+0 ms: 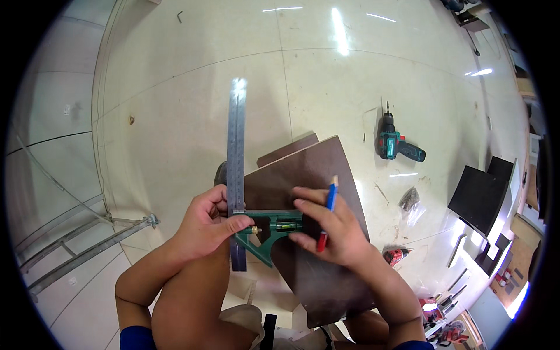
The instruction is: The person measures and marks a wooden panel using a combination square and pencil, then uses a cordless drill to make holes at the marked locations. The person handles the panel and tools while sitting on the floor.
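Note:
My left hand (201, 227) is closed around a combination square (236, 151), its thumb on the green head beside the brass knob. The square's long steel blade points away from me, and the green head with its small level vial reaches right over a dark brown board (312, 175). My right hand (344, 233) is curled at the head's right end, over the board. Held between its fingers is a red-and-blue pencil (332, 197), its middle hidden by them. Whether the right fingertips touch the square I cannot tell. The board lies tilted across my lap.
A green-and-black cordless drill (392, 140) lies on the tiled floor at the right, with a plastic bag of small hardware (410, 200) nearer me. A red tool (395, 255) is beside my right forearm. Black panels (479, 193) stand far right; a metal ladder (87, 251) lies left.

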Motion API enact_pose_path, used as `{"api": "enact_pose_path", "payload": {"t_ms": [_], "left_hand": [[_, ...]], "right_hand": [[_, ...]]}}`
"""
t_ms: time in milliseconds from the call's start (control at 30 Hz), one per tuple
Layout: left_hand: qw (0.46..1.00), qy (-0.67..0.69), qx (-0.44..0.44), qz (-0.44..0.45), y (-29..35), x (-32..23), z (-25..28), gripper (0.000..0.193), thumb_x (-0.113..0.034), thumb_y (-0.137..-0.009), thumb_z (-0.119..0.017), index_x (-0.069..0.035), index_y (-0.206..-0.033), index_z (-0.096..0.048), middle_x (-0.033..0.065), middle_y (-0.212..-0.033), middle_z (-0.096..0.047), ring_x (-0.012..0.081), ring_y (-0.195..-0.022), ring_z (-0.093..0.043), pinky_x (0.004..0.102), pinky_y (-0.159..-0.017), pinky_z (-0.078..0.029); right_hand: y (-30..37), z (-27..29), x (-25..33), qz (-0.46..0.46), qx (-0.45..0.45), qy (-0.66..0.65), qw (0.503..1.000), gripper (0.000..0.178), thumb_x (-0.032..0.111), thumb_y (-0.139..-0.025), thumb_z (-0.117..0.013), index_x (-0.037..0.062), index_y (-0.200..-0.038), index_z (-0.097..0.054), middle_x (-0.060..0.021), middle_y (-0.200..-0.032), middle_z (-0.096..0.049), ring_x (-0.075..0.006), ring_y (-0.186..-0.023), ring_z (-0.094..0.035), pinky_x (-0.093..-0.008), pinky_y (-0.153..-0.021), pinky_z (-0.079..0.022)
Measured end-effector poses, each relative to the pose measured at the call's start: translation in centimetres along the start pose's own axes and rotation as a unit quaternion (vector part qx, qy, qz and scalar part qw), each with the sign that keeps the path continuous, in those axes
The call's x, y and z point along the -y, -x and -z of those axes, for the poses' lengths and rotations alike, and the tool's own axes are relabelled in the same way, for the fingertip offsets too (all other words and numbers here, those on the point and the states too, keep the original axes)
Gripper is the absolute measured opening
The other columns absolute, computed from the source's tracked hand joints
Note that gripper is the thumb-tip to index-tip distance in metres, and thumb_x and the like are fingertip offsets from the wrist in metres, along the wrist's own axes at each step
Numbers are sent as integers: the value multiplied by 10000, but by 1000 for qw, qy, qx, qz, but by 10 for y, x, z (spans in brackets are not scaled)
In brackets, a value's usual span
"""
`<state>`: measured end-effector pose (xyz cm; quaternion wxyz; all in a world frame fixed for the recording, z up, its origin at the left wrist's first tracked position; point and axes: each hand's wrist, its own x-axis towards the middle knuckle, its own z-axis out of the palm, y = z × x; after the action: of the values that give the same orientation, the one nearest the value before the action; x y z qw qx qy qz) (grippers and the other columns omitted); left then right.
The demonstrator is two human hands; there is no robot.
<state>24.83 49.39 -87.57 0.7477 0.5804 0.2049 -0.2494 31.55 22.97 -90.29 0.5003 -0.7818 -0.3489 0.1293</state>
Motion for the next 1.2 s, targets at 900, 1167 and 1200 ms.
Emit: {"api": "enact_pose_path", "payload": {"t_ms": [900, 1167, 1200], "left_hand": [[596, -731, 329, -45, -183, -131, -58, 400, -301, -716, -838, -65, -1014, -717, 100, -891, -714, 270, -850, -680, 430, -675, -530], [696, -646, 282, -141, -175, -114, -39, 492, -325, -727, -835, -53, -1092, -648, 118, -1018, -679, 278, -938, -662, 432, -709, -533], [719, -617, 262, -184, -172, -111, -34, 449, -319, -737, -830, -50, -1050, -655, 115, -1005, -679, 272, -926, -664, 427, -699, -532]], "right_hand": [[-29, 7, 5, -205, -46, 173, 962, 214, 118, -771, -804, 28, -925, -685, -113, -770, -631, -254, -619, -632, -326, -529, -499], [-1, -19, -13, -4, -68, 328, 942, 322, 175, -740, -809, 14, -1005, -723, -85, -803, -608, -241, -645, -561, -348, -532, -458], [1, -21, -18, 17, -89, 329, 940, 310, 177, -745, -803, 5, -990, -723, -76, -784, -606, -239, -631, -544, -345, -523, -437]]}}
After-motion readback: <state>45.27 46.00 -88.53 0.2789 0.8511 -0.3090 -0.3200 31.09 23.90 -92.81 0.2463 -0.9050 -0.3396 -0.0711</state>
